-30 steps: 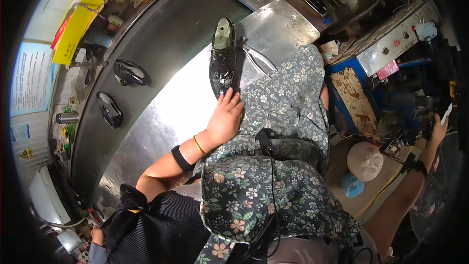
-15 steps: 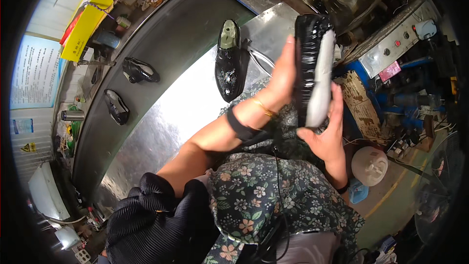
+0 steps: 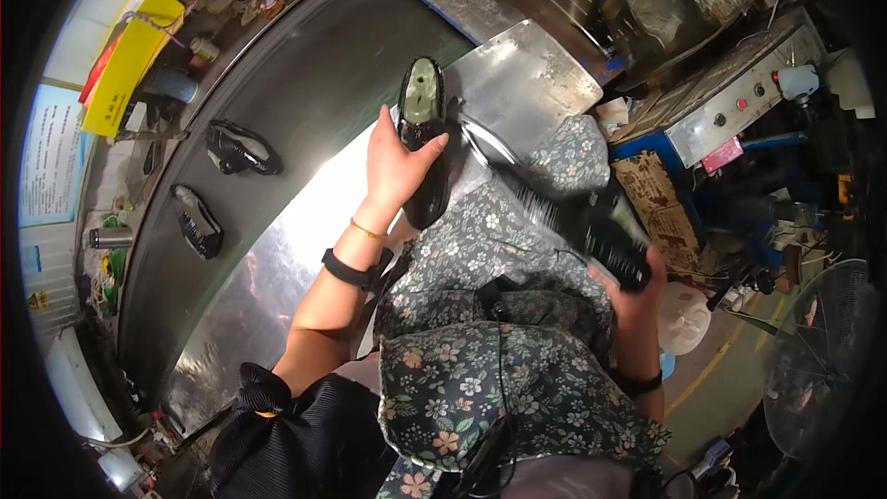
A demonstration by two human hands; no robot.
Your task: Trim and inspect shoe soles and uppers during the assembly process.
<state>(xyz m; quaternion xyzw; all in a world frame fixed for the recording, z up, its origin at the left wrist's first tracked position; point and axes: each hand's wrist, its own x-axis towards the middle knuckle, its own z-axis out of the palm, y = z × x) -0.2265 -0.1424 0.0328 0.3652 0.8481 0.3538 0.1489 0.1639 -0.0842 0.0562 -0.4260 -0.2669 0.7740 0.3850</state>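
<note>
A glossy black shoe with a pale green last inside it lies at the edge of the metal table. My left hand is closed around its middle, thumb across the top. Low on the right, my right hand grips the end of a second black shoe with ribbed, pleated sides. This one is tilted and smeared by motion. Some fingers of both hands are hidden. A bent metal rod sits just right of the left hand's shoe.
Two black shoes, one farther and one nearer, lie on the dark belt at left. A control box with buttons stands at right. A white plastic jug and a fan are at lower right.
The ribbed shoe was upright between both hands. My left hand has let go of it and moved left onto the lasted shoe. My right hand has lowered the ribbed shoe.
</note>
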